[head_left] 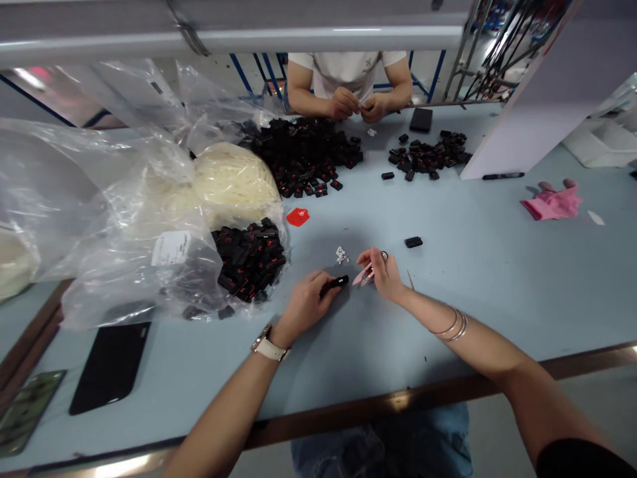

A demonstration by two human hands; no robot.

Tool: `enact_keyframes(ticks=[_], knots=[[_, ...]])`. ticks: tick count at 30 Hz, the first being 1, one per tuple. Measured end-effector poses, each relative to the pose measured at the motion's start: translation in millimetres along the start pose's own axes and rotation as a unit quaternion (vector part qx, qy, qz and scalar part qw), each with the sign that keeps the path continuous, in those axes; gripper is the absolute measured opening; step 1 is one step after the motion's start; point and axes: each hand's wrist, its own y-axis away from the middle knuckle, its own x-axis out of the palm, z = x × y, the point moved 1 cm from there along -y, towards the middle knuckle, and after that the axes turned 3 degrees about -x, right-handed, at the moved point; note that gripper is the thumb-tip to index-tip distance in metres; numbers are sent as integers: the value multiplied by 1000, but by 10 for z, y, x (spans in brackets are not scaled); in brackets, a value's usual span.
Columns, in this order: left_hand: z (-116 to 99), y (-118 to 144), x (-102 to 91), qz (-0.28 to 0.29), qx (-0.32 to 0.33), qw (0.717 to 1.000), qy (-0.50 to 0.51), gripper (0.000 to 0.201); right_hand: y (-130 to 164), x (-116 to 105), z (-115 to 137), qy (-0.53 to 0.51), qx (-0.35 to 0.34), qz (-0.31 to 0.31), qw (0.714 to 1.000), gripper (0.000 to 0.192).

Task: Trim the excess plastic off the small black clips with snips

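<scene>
Right, current state:
left hand: closed around a small black part, one end sticking out past the fingertips, low over the table.
right hand: gripping pink snips, a finger through the loop, blades pointing left at the part's tip, just short of it or touching, can't tell.
part location: centre of the near table edge, between both hands.
scraps: small white bits just beyond the part.
stray piece: one black piece alone, right of the snips.
bag: clear plastic bag at left, more black parts spilling from its mouth, white bundle behind.
red tab: flat on table, beyond the hands.
far side: another person's hands working at a large black pile, smaller pile to its right.
misc: dark phone at near left, pink glove at far right.
</scene>
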Motion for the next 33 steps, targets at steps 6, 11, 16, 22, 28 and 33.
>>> enact_keyframes(ticks=[6,11,16,22,28,33], knots=[[11,-2,10,1,4,1000,-2,9,24,6,32,-1,-31,-2,1000,64],[13,1,12,3,1,1000,-6,8,44,19,33,-12,-32,35,999,63],[24,7,22,3,2,1000,3,9,55,21,31,-15,-45,56,997,60],[22,4,23,6,-7,1000,-4,11,64,35,11,-25,-61,72,995,56],[42,10,27,6,-11,1000,-4,10,68,32,4,-19,-66,80,994,54],[33,11,16,12,-6,1000,-9,12,73,20,-9,8,-93,91,991,51]])
